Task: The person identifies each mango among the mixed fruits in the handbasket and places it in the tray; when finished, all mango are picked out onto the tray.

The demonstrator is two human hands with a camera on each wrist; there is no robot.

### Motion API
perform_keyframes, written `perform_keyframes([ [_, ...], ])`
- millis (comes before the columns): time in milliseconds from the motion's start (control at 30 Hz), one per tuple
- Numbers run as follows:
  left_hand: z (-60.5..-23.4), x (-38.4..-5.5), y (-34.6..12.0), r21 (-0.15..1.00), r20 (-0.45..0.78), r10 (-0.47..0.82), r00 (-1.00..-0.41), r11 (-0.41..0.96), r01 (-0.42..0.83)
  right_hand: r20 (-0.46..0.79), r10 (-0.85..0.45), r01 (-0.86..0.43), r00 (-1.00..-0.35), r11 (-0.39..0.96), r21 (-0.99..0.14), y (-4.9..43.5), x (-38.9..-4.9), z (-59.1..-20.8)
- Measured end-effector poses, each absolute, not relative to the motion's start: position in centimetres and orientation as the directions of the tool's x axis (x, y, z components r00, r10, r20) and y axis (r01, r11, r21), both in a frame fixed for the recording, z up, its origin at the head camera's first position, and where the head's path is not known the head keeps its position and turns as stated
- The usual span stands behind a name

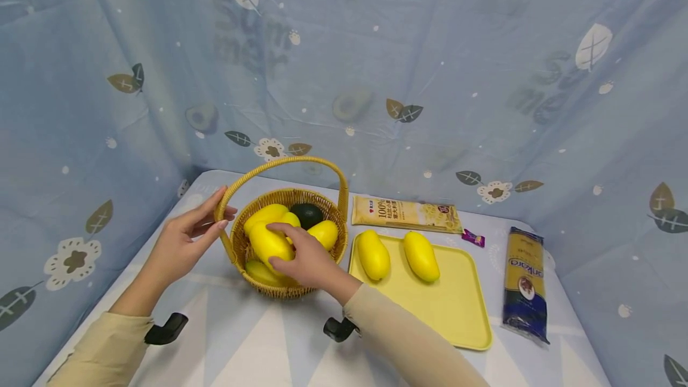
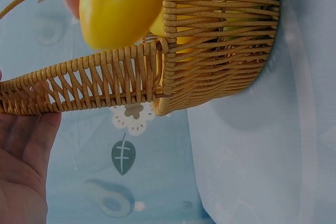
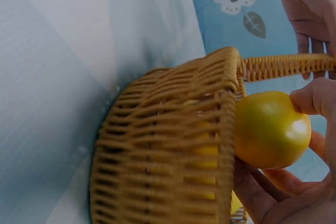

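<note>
Right hand (image 1: 307,260): part-closed, thumb and fingers curled round a plump yellow mango (image 1: 266,245), and that fruit is well wrapped!
Held mango: right at the mouth of the wicker basket (image 1: 287,292), shown poking above the rim in both wrist views; whether the fruit beneath is touched cannot be told.
Left hand (image 1: 185,237): fingers fairly straight, the handle (image 1: 292,159) caught between them and the thumb, on the basket's left side.
Basket load: a dark avocado (image 1: 307,215) is tucked at the back, a yellow fruit (image 1: 323,234) is lodged at the right, and a greenish fruit (image 1: 263,273) is seen low at the front.
Yellow tray (image 1: 446,315): set just beside the basket, and two are carried here, a left mango (image 1: 373,255) and a right mango (image 1: 421,257), lying apart.
Behind the tray: a pasta packet (image 1: 405,214) is laid lengthwise, with a small purple sweet (image 1: 473,238) placed near its right end.
Far right: a blue-and-gold packet (image 1: 525,282) is laid near the table's edge, well apart from both hands.
</note>
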State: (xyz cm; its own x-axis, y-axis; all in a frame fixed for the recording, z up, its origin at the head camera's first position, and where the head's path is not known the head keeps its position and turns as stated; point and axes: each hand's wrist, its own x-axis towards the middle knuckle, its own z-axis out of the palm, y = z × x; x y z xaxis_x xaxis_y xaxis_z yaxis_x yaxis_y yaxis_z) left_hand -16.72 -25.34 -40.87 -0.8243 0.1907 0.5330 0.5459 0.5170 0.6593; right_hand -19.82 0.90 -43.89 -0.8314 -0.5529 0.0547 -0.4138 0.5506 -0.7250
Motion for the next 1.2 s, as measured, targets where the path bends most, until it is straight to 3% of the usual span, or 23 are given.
perform_keyframes([
  [300, -40.7, -16.6, -25.0, 0.674, 0.515, 0.179, -0.838, 0.519, 0.525, 0.075, -0.542, -0.385, -0.837, 0.486, -0.784, 5.5, -19.2, -43.1],
  [667, -40.8, -16.6, -25.2, 0.688, 0.512, 0.176, -0.841, 0.503, 0.524, 0.072, -0.438, -0.295, -0.896, 0.468, -0.833, 12.9, -18.5, -42.6],
  [1200, -40.7, -16.4, -25.1, 0.685, 0.515, 0.166, -0.841, 0.510, 0.520, 0.068, -0.207, -0.182, -0.976, 0.604, -0.776, 24.7, -17.5, -43.5],
])
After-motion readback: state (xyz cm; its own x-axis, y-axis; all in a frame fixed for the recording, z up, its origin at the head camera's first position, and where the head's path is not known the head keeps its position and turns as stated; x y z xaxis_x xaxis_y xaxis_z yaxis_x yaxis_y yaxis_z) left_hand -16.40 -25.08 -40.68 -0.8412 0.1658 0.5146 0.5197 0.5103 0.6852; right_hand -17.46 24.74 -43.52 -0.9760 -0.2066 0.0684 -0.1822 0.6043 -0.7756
